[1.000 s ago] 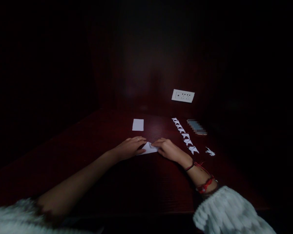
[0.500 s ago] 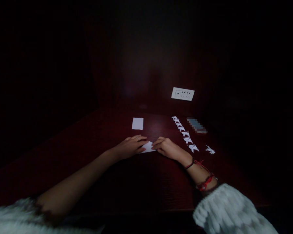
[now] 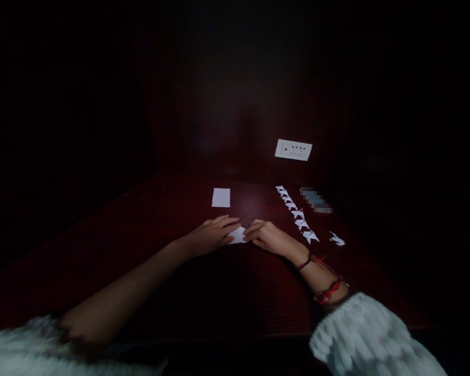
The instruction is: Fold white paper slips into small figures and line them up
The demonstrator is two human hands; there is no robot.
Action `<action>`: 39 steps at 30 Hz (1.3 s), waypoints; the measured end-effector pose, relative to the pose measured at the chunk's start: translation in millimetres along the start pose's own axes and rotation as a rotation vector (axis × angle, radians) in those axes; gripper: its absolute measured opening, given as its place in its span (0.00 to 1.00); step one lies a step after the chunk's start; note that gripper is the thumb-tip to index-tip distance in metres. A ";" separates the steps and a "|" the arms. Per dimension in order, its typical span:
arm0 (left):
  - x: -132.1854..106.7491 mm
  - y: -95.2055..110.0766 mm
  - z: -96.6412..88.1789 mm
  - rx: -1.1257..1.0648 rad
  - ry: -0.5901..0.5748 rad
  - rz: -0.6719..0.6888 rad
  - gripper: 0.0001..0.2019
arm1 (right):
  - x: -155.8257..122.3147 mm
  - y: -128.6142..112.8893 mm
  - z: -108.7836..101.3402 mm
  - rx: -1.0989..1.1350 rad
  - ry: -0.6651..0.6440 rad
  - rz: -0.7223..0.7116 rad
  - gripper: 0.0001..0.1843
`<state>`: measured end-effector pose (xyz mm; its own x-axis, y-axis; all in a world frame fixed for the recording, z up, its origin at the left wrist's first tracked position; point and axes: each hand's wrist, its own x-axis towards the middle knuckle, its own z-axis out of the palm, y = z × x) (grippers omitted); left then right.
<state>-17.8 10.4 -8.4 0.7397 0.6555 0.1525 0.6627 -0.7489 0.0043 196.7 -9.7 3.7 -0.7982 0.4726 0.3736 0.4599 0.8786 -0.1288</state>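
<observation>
while paper [image 3: 237, 236] is held on the table [image 3: 172, 203] by the left hand [image 3: 209, 236], its right end is grasped by the right hand [image 3: 269, 236], fingers bent. beyond them, a sheet [image 3: 221, 198] is seen.

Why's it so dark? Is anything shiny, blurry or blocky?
Head view: sides nearly black, no lamp showing; head view: faint sheen on the table, a dark patch, maybe shadow, on the wall; head view: phone mostly coarse blocks; head view: paper between left hand and right hand pale, creases too faint to make out.
</observation>
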 end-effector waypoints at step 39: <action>-2.6 11.6 -2.6 0.036 -0.065 0.013 0.21 | -1.5 1.3 1.3 -0.042 -0.029 0.101 0.13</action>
<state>-12.3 -0.3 -6.1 0.7535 0.6516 0.0877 0.6559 -0.7541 -0.0327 198.0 -9.1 1.8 -0.7576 0.5607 0.3341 0.5538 0.8231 -0.1256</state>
